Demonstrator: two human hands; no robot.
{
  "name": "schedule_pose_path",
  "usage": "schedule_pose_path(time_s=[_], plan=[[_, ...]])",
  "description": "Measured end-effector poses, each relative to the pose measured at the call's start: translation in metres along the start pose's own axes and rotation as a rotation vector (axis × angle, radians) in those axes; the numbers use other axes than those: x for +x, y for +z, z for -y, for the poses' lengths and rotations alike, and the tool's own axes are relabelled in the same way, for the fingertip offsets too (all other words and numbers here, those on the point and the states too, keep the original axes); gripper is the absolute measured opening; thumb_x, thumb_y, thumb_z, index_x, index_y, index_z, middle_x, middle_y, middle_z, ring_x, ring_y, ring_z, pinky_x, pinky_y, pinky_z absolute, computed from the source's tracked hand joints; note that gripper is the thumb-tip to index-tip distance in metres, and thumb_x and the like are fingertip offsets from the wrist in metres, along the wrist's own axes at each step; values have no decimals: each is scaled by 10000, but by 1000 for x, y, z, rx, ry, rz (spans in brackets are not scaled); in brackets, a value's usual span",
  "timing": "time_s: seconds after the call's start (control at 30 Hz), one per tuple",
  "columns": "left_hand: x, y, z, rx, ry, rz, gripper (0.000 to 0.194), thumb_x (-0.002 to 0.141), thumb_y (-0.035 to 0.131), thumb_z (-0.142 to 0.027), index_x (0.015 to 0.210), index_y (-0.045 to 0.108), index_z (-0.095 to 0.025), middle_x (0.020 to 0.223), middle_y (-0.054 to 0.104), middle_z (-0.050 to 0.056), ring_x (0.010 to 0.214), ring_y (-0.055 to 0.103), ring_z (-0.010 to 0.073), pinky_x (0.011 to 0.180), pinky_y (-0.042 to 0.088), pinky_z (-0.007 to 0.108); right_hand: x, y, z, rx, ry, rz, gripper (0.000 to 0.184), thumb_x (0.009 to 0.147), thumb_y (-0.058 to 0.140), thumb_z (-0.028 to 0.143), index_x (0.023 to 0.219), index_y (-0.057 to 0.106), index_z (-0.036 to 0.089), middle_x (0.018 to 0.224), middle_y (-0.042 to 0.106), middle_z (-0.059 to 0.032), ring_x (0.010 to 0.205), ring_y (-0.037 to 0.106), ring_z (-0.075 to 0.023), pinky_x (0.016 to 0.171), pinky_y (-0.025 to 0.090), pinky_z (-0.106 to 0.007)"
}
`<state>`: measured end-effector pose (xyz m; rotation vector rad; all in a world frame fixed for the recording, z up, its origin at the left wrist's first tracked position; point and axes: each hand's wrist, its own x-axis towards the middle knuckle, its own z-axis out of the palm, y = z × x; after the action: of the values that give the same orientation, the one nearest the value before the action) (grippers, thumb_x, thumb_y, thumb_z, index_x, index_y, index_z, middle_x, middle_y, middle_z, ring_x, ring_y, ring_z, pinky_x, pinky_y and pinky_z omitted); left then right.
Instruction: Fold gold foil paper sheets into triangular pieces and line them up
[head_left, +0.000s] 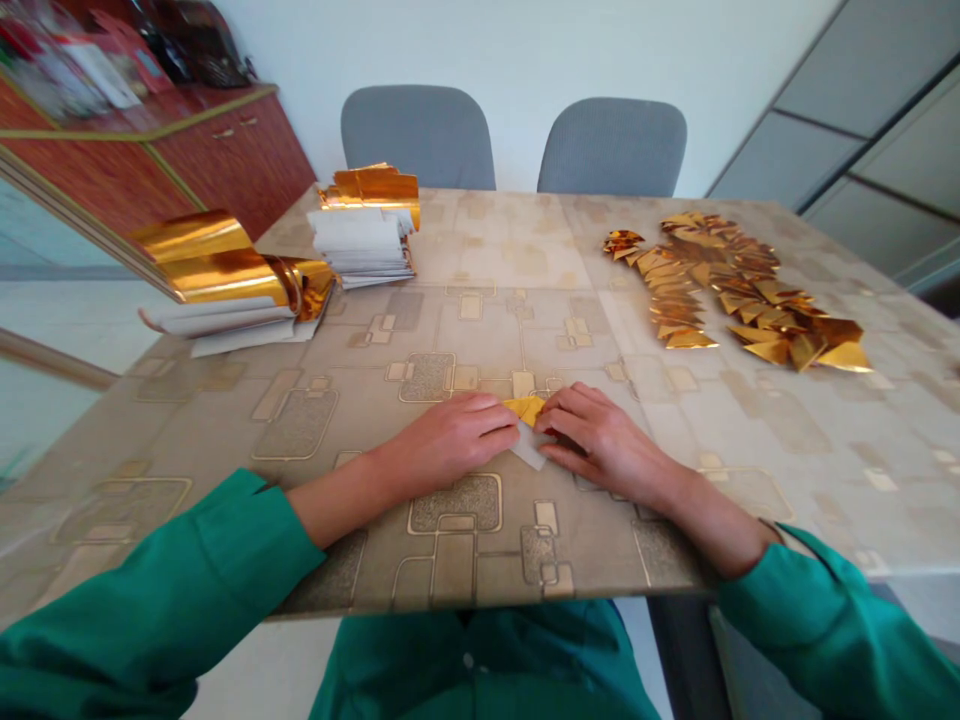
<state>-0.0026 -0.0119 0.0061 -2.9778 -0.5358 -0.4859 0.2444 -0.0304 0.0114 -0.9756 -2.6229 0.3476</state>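
Flanking the folded paper (527, 428) on the table's (480, 345) near side, the left hand (471, 432) and right hand (598, 440) are equally close, fingers (498, 420) apparently clamped on it; its gold band (526, 408) runs left to right, white flap (531, 450) pointing near.

Folded paper (527, 411) partly hidden by fingers (489, 414)

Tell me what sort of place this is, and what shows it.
Likely a home dining room: a patterned tabletop, two grey chairs beyond it, and a reddish-brown cabinet at left.
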Motion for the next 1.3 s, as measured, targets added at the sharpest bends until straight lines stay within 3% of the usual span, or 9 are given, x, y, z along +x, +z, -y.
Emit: schedule_pose_path(time_s=[0.2, 0.37, 0.53, 0.63, 0.77, 1.0, 1.07, 1.17, 1.3], plan=[[4, 1, -8, -64, -24, -14, 265, 991, 545, -361, 978, 671, -128, 992, 683, 90, 950, 611, 214, 850, 521, 344, 2, 3, 3, 18, 35, -31, 164, 989, 506, 273, 966, 637, 177, 939, 617, -85, 922, 537, -215, 819, 446, -357], [7, -1, -7, 83, 47, -20, 214, 996, 503, -190, 858, 662, -150, 877, 689, 46, 809, 601, 187, 712, 490, 307, -1, 0, -1, 88, -5, -47, 105, 953, 568, 271, 984, 618, 184, 932, 630, -78, 904, 545, -213, 797, 462, -347], [8, -1, -7, 121, 51, -40, 236, 997, 470, -146, 865, 666, -160, 870, 693, 33, 800, 603, 168, 713, 474, 295, -1, -2, -3, 68, -44, -18, 242, 842, 720, 288, 1038, 620, 187, 1013, 630, -89, 939, 535, -236, 811, 459, -361], [8, -2, -7, -10, -13, -8, 229, 995, 533, -321, 901, 668, -162, 913, 684, 44, 850, 605, 184, 755, 484, 309, 1, 2, -3, 43, -9, -16, 203, 899, 666, 355, 1007, 623, 188, 992, 618, -87, 931, 529, -231, 810, 441, -356], [8, -2, -5, -134, -100, 71, 375, 911, 624, -521, 1037, 663, -170, 1020, 659, 71, 935, 595, 226, 788, 486, 337, 4, 9, -2, 1, 34, -28, 224, 965, 552, 396, 965, 631, 186, 946, 601, -86, 911, 518, -225, 795, 412, -345], [10, 1, -1, -108, -86, 37, 214, 964, 592, -367, 987, 666, -168, 951, 657, 50, 875, 584, 198, 758, 463, 306, 5, 11, -3, 2, 69, -44, 218, 1000, 492, 345, 915, 612, 185, 920, 585, -74, 882, 505, -214, 780, 388, -339], [11, 2, -2, -74, -79, 18, 171, 986, 553, -295, 954, 670, -174, 918, 657, 38, 853, 580, 188, 733, 453, 291, 4, 7, -3, 45, 30, -15, 200, 972, 546, 378, 971, 607, 187, 956, 586, -75, 913, 506, -221, 803, 394, -349], [12, 4, -3, -16, -80, -6, 181, 1000, 505, -211, 942, 674, -181, 900, 659, 30, 838, 578, 184, 696, 441, 280, 2, 3, -2, 79, -24, 12, 316, 862, 698, 433, 1036, 598, 189, 1015, 591, -77, 961, 500, -239, 840, 401, -370], [11, 4, -3, -71, -125, -19, 209, 1009, 484, -218, 948, 680, -179, 914, 674, 32, 853, 602, 172, 747, 461, 280, 1, 5, -1, 73, 23, 5, 308, 846, 721, 429, 1011, 602, 198, 1025, 590, -73, 958, 488, -236, 841, 396, -369]])
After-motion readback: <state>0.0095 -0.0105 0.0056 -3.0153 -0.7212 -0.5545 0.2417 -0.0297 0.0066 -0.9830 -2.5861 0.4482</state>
